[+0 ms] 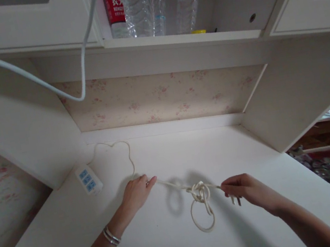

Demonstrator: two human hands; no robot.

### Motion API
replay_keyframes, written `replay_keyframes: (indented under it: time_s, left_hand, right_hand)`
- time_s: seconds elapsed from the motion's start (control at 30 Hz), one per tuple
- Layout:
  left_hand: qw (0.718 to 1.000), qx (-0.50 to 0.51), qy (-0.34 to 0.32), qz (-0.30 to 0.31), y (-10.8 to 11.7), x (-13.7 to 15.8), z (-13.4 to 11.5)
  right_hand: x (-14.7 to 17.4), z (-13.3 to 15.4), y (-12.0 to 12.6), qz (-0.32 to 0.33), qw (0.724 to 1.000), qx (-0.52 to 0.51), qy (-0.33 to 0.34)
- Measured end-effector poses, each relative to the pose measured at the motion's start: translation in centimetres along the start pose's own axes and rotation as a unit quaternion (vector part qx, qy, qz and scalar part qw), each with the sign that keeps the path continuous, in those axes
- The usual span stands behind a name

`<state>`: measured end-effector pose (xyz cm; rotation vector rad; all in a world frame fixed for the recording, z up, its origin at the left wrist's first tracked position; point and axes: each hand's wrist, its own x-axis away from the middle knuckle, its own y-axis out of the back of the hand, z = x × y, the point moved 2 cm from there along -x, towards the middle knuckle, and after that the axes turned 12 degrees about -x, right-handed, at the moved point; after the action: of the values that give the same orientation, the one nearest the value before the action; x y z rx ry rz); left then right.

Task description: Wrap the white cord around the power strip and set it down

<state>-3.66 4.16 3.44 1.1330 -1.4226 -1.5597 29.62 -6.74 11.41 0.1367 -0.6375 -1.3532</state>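
Observation:
A white power cord [172,184] stretches between my two hands above the white desktop. Near its right end it is looped into a loose knot [200,192], with one larger loop hanging below. My left hand [137,193] pinches the cord on the left side of the knot. Just right of the knot, my right hand [243,188] grips the cord's end, and metal plug prongs [236,200] show under its fingers. From my left hand the cord runs back along the desk to a white power strip [88,178] with blue sockets at the left.
Several clear plastic bottles [140,10] stand on the shelf [182,38] above the desk. A thick white cable [46,85] hangs across the upper left. Side panels [299,87] border the desktop [157,150], with floral wallpaper [160,96] behind it.

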Motion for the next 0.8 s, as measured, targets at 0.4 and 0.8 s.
replay_keyframes:
  time_s: [0.4, 0.8]
  left_hand:
    - [0.980, 0.081, -0.180, 0.036, 0.1, 1.5, 2.8]
    - [0.979, 0.147, -0.071, 0.124, 0.9, 1.6, -1.6]
  right_hand:
    - [1.2, -4.1, 1.9, -0.176, 0.826, 0.528, 0.089]
    - [-0.9, -1.3, 0.5, -0.318, 0.784, 0.526, 0.093]
